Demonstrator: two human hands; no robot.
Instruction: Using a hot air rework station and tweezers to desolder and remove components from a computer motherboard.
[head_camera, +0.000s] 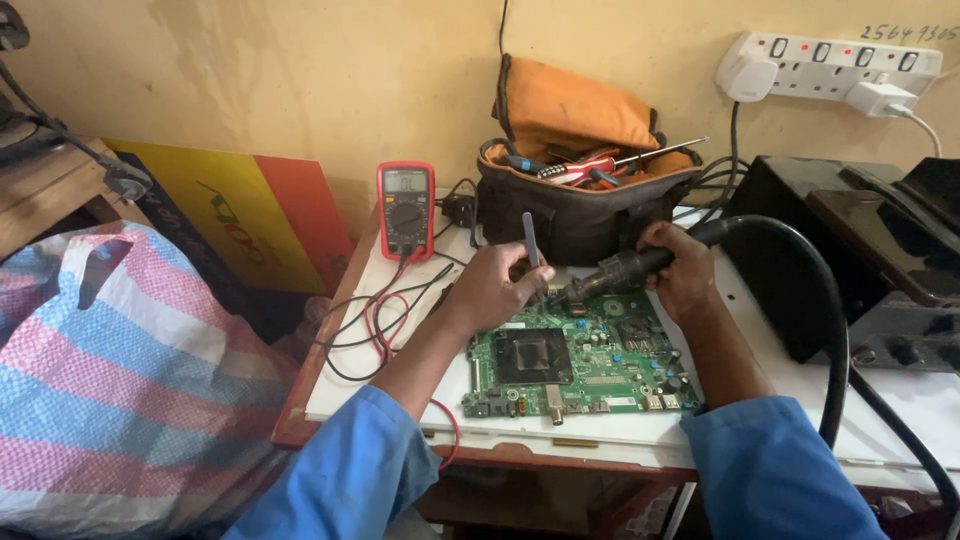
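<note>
Spanning the white table (900, 400), a glossy black unit crowds the right edge; bare room lies left of the green circuit board (580, 360), flat near the front edge. Right hand (680, 270) fingers wrap a black hot-air nozzle (610, 275) over the board. Left hand (495, 285) pinches slim grey tweezers (530, 240).

Left hand (497, 285): reaching in from lower left, blue sleeve at forearm, fingers pinching closed, knuckles facing up. Right hand (680, 270): extending from lower right, blue-sleeved, fingers wrapping in a closed grip, wrist bending inward.
</note>
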